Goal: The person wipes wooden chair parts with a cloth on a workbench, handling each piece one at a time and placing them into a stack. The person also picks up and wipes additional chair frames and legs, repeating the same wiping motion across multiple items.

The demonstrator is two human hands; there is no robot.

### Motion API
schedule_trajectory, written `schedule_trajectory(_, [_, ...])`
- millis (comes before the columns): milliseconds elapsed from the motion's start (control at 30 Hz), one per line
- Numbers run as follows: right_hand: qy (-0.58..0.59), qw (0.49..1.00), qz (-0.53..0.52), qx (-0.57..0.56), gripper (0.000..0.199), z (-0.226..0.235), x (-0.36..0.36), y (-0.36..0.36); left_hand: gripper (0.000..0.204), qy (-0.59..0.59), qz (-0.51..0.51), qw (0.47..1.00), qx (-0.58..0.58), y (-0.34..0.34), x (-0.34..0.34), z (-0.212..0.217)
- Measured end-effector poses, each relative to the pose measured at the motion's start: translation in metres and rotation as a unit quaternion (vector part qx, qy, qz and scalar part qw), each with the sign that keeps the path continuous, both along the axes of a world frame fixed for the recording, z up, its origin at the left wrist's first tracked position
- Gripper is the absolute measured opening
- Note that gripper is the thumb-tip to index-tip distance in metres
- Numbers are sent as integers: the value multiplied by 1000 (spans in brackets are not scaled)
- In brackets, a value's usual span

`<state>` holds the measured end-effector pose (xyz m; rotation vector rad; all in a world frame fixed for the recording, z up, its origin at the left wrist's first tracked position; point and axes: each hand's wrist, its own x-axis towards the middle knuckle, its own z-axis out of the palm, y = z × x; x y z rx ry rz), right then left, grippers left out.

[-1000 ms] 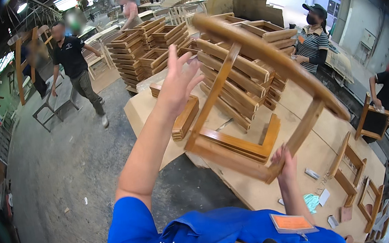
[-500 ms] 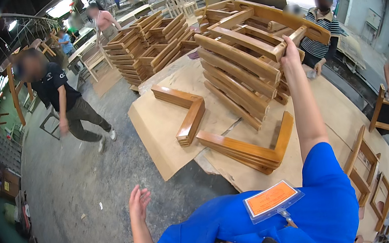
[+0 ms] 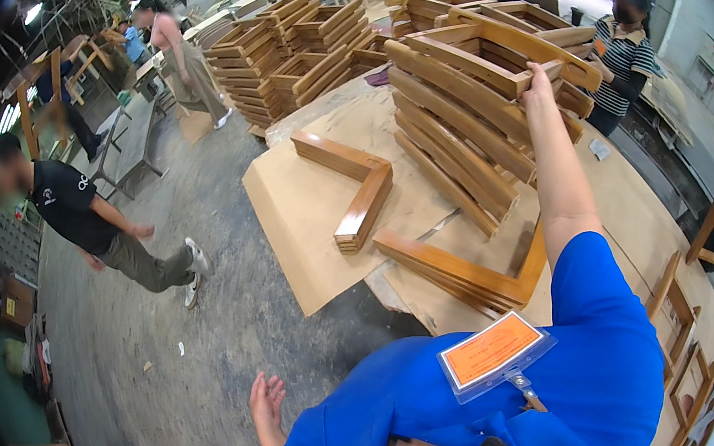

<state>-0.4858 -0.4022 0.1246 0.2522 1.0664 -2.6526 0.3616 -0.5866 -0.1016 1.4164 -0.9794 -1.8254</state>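
Observation:
My right arm reaches forward over the table, and my right hand (image 3: 537,83) is closed around the near corner of a varnished wooden frame (image 3: 448,55) at the top of a leaning stack. Below it lie several similar brown frames (image 3: 456,150), their long rails overlapping at a slant. My left hand (image 3: 267,403) hangs low beside my body above the floor, fingers apart and holding nothing. Two small piles of L-shaped wooden pieces lie nearer to me: one pile (image 3: 363,187) on the left part of the table, the other (image 3: 460,271) just before my right forearm.
Brown cardboard (image 3: 293,232) covers the table. Taller stacks of wooden frames (image 3: 292,54) stand behind. A person in a black shirt (image 3: 67,204) walks at left; a person in a striped shirt (image 3: 622,49) stands beyond the stack. More frames (image 3: 676,315) lie at right.
The view has shifted slightly. The black-shirted person has stepped left and nearer. The striped-shirted person has raised a hand. My right hand stays on the top frame; my left remains low.

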Motion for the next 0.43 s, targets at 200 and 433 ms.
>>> schedule_trajectory(200, [24, 998, -60, 22, 49, -22, -42, 0, 47, -20, 19, 999, 38, -10, 7, -20])
schedule_trajectory(433, [3, 997, 37, 64, 58, -3, -26, -18, 49, -76, -10, 995, 58, -36, 24, -33])
